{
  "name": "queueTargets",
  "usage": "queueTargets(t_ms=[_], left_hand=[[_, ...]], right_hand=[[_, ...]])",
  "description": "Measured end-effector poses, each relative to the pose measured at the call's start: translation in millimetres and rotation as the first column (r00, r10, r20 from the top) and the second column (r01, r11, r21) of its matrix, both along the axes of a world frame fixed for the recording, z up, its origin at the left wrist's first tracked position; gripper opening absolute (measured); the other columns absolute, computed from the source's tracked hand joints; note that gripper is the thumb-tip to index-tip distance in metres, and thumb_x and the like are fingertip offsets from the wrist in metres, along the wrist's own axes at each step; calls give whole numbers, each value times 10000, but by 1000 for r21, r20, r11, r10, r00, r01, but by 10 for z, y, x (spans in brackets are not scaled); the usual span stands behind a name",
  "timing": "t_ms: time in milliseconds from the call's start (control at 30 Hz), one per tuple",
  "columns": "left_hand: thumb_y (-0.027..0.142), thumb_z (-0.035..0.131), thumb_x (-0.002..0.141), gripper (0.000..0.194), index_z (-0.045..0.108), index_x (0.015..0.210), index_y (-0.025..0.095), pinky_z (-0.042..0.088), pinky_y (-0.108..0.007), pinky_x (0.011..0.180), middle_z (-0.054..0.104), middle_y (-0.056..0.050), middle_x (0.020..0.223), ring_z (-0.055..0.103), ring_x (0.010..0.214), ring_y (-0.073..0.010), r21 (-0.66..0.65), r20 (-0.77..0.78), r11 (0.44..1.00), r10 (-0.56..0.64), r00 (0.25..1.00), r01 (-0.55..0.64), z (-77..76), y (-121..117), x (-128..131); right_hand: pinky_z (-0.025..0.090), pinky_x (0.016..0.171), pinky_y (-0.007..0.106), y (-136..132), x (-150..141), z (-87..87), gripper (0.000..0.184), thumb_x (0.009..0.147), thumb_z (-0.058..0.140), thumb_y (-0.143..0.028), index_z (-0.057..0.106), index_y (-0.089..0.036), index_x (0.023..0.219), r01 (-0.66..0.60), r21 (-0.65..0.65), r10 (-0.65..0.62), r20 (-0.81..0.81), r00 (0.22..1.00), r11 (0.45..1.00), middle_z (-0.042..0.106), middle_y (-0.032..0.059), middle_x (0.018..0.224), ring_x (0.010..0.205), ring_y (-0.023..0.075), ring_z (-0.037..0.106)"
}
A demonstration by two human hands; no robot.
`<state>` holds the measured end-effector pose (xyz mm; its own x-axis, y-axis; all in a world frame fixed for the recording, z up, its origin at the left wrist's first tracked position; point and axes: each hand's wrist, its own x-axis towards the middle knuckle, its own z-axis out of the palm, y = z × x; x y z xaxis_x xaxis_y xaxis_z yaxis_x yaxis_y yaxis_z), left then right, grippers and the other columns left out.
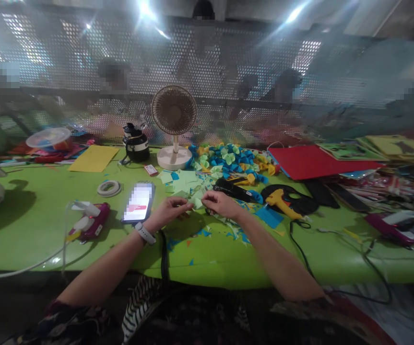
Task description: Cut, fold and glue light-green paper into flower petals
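Note:
Above the middle of the green table, my left hand [171, 210] and my right hand [222, 204] face each other with a small light green paper piece [197, 200] pinched between their fingertips. A dark shape under my right fingers is too small to make out. Just beyond lie light green paper squares [185, 180] among paper scraps, and behind these a heap of folded blue, green and yellow paper pieces [228, 157]. A black stapler-like tool [233, 190] rests right of my right hand. Left of my left hand, a lit phone [138, 203] lies flat.
A small fan [174, 111] stands at the back. To the right are a yellow glue gun [281, 201], blue paper [269, 216] and a red sheet [311, 162]. Power strips [93, 223] with cables lie on both sides. A tape roll [109, 188] sits left of the phone.

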<state>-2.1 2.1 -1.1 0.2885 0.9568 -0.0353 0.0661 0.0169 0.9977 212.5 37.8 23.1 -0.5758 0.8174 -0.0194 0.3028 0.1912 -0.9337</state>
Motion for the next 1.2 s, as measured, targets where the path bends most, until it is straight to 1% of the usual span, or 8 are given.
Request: queueTargets(t_ms=[300, 467, 567, 700, 800, 900, 1067, 1200], left_hand=[[467, 791, 622, 380, 668, 717, 120, 551, -257, 617, 695, -34, 714, 635, 631, -128, 74, 27, 996, 56, 998, -58, -29, 21, 3], [485, 775, 637, 378, 669, 697, 127, 546, -270, 645, 704, -42, 698, 644, 632, -141, 105, 6, 991, 80, 997, -80, -84, 60, -24], [481, 767, 651, 365, 671, 686, 130, 512, -246, 607, 706, -46, 673, 638, 612, -142, 151, -58, 983, 113, 992, -103, -84, 66, -41], [486, 747, 673, 366, 678, 684, 127, 469, -228, 569, 698, -46, 646, 620, 591, -138, 231, -126, 967, 140, 982, -108, -64, 61, -49], [504, 724, 689, 378, 681, 699, 128, 470, -235, 580, 699, -46, 658, 619, 599, -143, 257, -125, 961, 136, 983, -100, -66, 64, -42], [507, 709, 705, 376, 685, 722, 132, 463, -232, 575, 700, -42, 671, 611, 601, -139, 275, -132, 958, 127, 983, -87, -92, 76, -38], [501, 693, 728, 365, 676, 729, 136, 459, -232, 570, 697, -38, 678, 611, 608, -139, 278, -157, 958, 124, 980, -77, -137, 92, -47], [510, 708, 709, 373, 680, 744, 140, 499, -253, 617, 710, -48, 708, 636, 637, -152, 238, -128, 968, 114, 985, -81, -127, 87, -43]], right_hand=[[372, 472, 203, -5, -58, -45, 351, 779, 597, -524, 537, -180, 815, 62, -75, -59, 37, 998, 995, 542, -40, 589, 478, 88, 508], [432, 578, 241, 45, 246, 199, 219, 837, 541, -384, 601, -175, 867, 151, 251, -217, 258, 941, 956, 651, 33, 783, 638, 142, 599], [430, 666, 259, 76, 677, 336, 176, 834, 539, -305, 640, -182, 909, 176, 488, -425, 466, 776, 855, 694, 63, 873, 789, 188, 631], [433, 710, 287, 80, 1366, 331, 236, 813, 520, -248, 648, -162, 992, 212, 637, -661, 638, 395, 741, 692, 123, 1016, 915, 245, 636], [447, 758, 328, 73, 1742, 199, 364, 784, 568, -330, 623, -126, 1081, 240, 594, -637, 749, 184, 768, 646, 182, 1116, 1004, 300, 618], [453, 795, 361, 60, 1890, 43, 420, 770, 579, -330, 595, -110, 1127, 269, 541, -582, 806, 105, 797, 609, 204, 1151, 1052, 322, 602], [461, 817, 405, 32, 1877, -83, 534, 769, 595, -361, 487, -98, 1221, 354, 605, -661, 749, 51, 713, 523, 218, 1215, 1095, 350, 578], [468, 799, 410, 25, 1881, -112, 568, 772, 594, -393, 458, -63, 1213, 423, 594, -674, 737, 56, 684, 507, 240, 1186, 1029, 352, 607]])
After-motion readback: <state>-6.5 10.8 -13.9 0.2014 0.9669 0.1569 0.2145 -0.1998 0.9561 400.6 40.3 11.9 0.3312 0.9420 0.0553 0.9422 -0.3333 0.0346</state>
